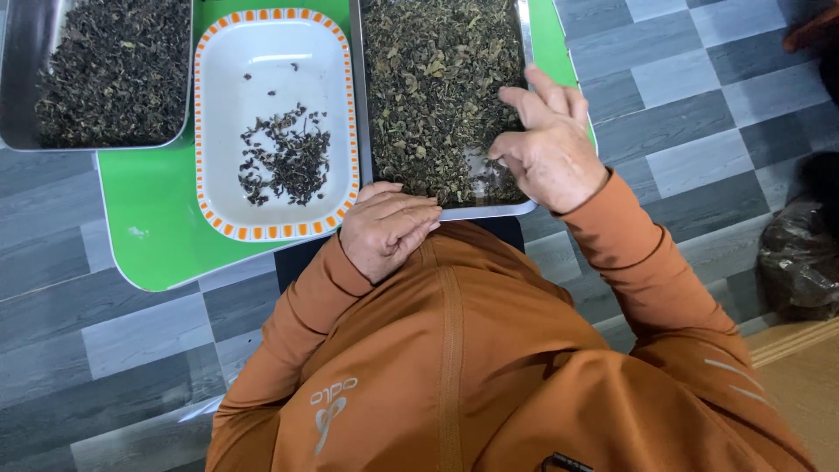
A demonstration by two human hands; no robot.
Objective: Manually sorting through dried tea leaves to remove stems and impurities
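A metal tray (357,105) full of greenish dried leaves (433,79) lies in front of me on a green table (149,218). My right hand (549,144) rests on the tray's near right part, fingers spread over the leaves, nothing clearly gripped. At the tray's near left corner my left hand (387,229) lies with fingers curled together, holding the rim or just resting there. To the left sits a white rectangular dish (266,52) with an orange-patterned rim and a small heap of dark leaves (287,159).
A second metal tray (22,52) of dark dried leaves (118,70) stands at the far left. Grey tiled floor (682,87) surrounds the table. A dark plastic bag (800,262) lies on the floor at the right. My orange sleeves and jacket fill the foreground.
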